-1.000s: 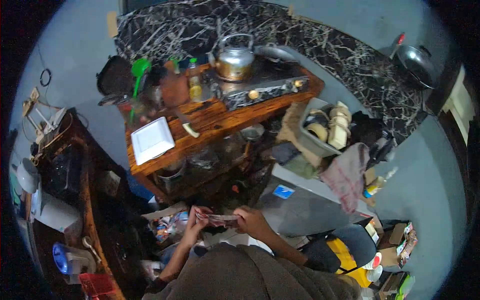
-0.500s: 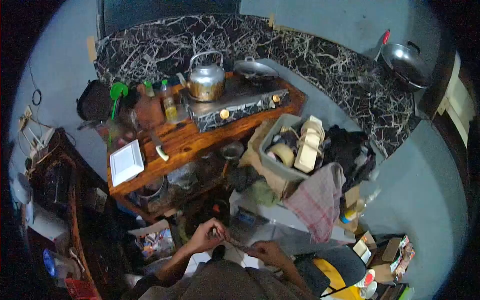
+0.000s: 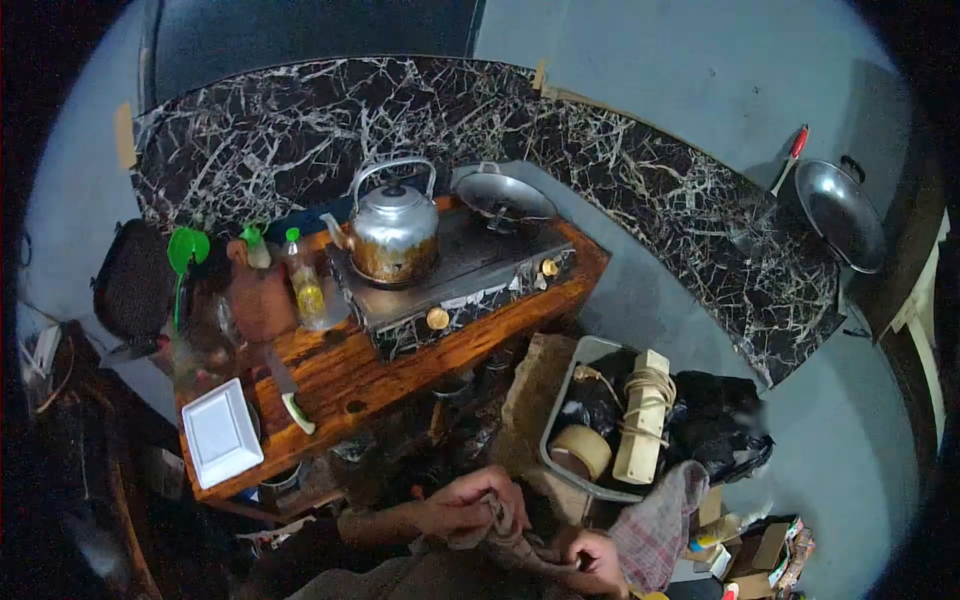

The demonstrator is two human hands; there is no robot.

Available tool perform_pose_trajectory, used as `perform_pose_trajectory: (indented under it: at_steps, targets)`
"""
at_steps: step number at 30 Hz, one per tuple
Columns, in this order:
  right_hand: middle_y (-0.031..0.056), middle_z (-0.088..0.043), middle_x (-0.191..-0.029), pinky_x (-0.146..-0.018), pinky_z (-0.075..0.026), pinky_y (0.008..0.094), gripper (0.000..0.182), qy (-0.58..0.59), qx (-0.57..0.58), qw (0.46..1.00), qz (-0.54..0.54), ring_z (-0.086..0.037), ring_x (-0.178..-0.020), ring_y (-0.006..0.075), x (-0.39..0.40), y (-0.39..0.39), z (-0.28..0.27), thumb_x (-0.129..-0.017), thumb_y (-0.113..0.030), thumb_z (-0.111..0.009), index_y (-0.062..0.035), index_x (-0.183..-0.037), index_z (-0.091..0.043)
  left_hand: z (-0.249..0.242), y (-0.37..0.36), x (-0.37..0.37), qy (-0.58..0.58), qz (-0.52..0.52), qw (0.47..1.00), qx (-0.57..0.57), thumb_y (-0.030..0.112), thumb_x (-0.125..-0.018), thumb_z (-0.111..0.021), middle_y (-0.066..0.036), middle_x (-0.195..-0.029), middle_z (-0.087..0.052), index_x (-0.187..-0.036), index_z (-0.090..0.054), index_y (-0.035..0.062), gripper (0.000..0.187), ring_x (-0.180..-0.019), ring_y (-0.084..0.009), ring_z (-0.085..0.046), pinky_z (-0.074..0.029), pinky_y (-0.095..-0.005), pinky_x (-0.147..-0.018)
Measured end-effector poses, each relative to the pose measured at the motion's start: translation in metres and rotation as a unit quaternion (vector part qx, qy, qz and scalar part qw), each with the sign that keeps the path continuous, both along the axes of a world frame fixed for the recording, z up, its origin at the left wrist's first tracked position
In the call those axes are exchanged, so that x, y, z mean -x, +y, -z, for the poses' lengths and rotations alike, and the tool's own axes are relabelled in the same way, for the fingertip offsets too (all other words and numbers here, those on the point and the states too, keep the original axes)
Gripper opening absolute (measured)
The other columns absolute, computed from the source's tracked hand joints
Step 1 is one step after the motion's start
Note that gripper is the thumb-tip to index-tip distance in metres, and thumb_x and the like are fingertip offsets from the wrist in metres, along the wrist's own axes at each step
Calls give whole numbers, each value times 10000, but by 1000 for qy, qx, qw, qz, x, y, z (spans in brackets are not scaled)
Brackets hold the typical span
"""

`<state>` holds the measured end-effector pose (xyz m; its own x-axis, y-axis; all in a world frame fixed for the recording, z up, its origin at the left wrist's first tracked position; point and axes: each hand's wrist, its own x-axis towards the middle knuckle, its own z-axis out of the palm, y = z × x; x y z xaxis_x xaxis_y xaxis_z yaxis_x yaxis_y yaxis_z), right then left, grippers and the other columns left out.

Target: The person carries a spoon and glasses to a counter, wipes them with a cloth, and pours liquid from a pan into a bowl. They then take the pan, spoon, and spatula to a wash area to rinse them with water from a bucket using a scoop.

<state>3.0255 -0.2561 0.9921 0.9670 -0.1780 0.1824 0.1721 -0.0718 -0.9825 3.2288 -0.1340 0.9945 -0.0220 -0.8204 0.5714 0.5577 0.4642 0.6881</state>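
Observation:
My left hand (image 3: 475, 503) is closed around a bunched greyish-brown cloth (image 3: 515, 548) near the bottom centre. To its right, my right hand (image 3: 596, 560) pinches the same cloth, with its fingers curled. The cloth stretches between both hands, close to my body; whether it is part of my clothing I cannot tell. A checked cloth (image 3: 655, 530) hangs just right of my right hand, below a grey bin (image 3: 548, 440) holding a roll of tape (image 3: 581, 453) and a cord-wrapped power strip (image 3: 643, 425).
A wooden table (image 3: 370, 392) bears a stove (image 3: 470, 270) with a kettle (image 3: 394, 240) and a pan (image 3: 505, 198). A knife (image 3: 297, 412) lies beside a white plate (image 3: 222, 433) and a bottle (image 3: 308, 285). A wok (image 3: 840, 215) hangs at right.
The view has shifted, so the table and bin appear lower. Both hands now appear farther right and lower, and the bunched cloth shows clearly between them.

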Motion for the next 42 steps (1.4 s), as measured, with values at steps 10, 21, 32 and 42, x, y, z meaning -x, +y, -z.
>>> perform_pose_trajectory:
  at_steps: [10,21,32,42]
  targets:
    - [59,-547,-584,-504,-402,269,145,-150,133,958,205,-518,-535,165,3,-1,-59,-539,-43,-705,-56,-577,-565,-57,-47,-40,-151,180,969,-78,187,-740,-556,-73,-830,-460,-787,-416,70,188,-778,-205,-459,-378,-330,-702]
    - [77,-562,-690,-489,-388,234,214,57,406,638,652,-508,-557,163,181,81,-91,-541,80,-567,-17,-732,-567,-136,-78,99,-448,-143,872,134,-80,-639,-446,-66,-766,-523,-782,-495,40,193,-714,-150,-531,-415,-259,-621]
    - [171,-527,-645,-554,-403,324,120,142,174,467,855,-518,-593,313,430,211,-17,-739,-104,-505,12,-769,-499,-83,-85,456,-540,404,738,16,321,-752,-449,-6,-853,-413,-1099,-419,44,445,-766,-71,-411,-351,-189,-683]
    - [112,-491,-776,-679,-377,350,101,348,237,309,853,-468,-755,258,532,249,118,-650,-105,-617,-86,-749,-624,95,-66,546,-597,335,694,223,182,-512,-741,-85,-899,-455,-1082,-488,108,629,-855,-222,-466,-380,-304,-761]
